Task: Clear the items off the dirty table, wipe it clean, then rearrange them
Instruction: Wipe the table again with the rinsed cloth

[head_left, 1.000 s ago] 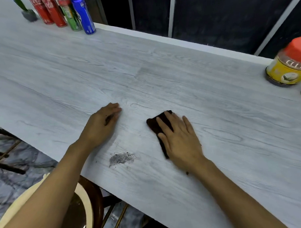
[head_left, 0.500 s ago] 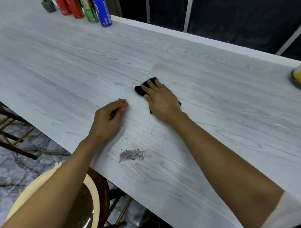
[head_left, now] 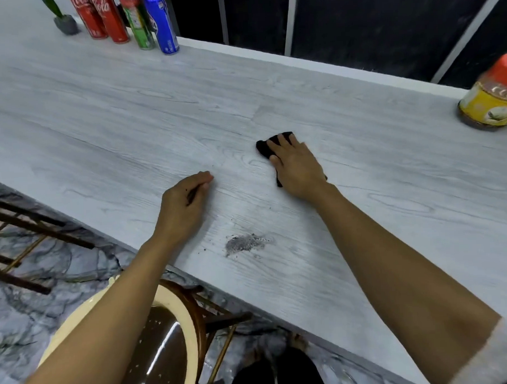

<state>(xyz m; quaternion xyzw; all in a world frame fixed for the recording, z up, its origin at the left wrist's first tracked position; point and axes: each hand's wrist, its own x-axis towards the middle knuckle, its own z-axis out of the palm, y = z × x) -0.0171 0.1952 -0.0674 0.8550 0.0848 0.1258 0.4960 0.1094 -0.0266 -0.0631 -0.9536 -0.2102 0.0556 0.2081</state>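
Observation:
My right hand (head_left: 296,166) presses flat on a dark cloth (head_left: 264,147) in the middle of the pale grey wood-grain table (head_left: 129,115); only the cloth's far corner and a strip by my wrist show. My left hand (head_left: 184,207) rests on the table nearer the front edge, fingers curled loosely, nothing in it. A small patch of grey dirt (head_left: 244,244) lies on the table between my forearms, close to the front edge. Several drink cans stand at the far left: two red (head_left: 108,18), one green (head_left: 138,23), one blue (head_left: 161,22). A yellow jar with an orange lid (head_left: 492,97) stands at the far right.
A small grey pot with a green plant (head_left: 64,21) stands left of the cans. Below the table's front edge is a round cream-rimmed stool (head_left: 166,353), and a dark wooden frame (head_left: 23,223) stands at the left on a marbled floor. Dark panels back the table.
My right hand slid the cloth away from me, from beside the dirt patch toward the table's middle, then a little to the right. My left hand stayed in place.

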